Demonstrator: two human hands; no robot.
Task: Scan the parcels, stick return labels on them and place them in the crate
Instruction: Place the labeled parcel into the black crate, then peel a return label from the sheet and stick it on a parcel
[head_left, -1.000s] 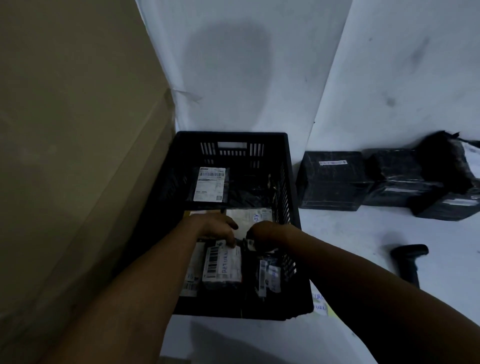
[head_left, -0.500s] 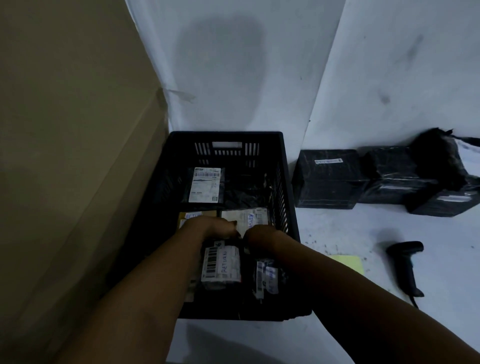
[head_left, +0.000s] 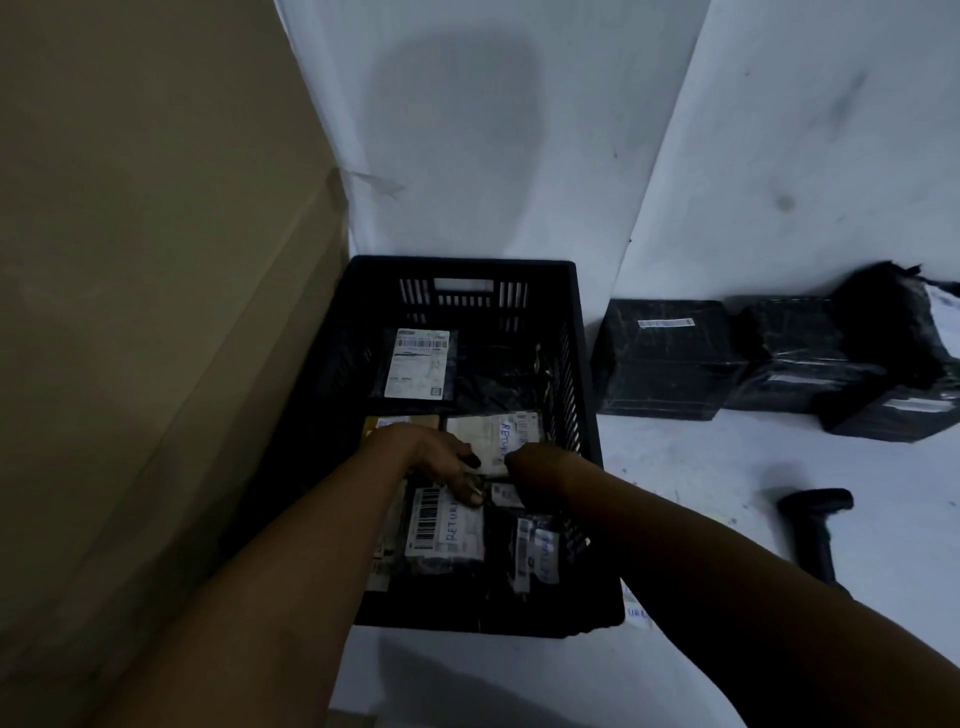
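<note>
Both my hands are inside the black crate at the desk's left edge. Left hand fingers curl onto a labelled parcel; right hand grip unclear. A cardboard box flanks the crate; black parcels and scanner lie right.

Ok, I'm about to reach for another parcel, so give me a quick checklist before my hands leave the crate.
1. Both hands inside the black crate: ok, left hand, right hand.
2. Grip released on the parcel: cannot tell, fingers hidden.
3. RETURN label on the near parcel: ok.
4. Scanner within view on the floor: ok.
5. Unprocessed black parcels waiting at the wall: ok.
</note>
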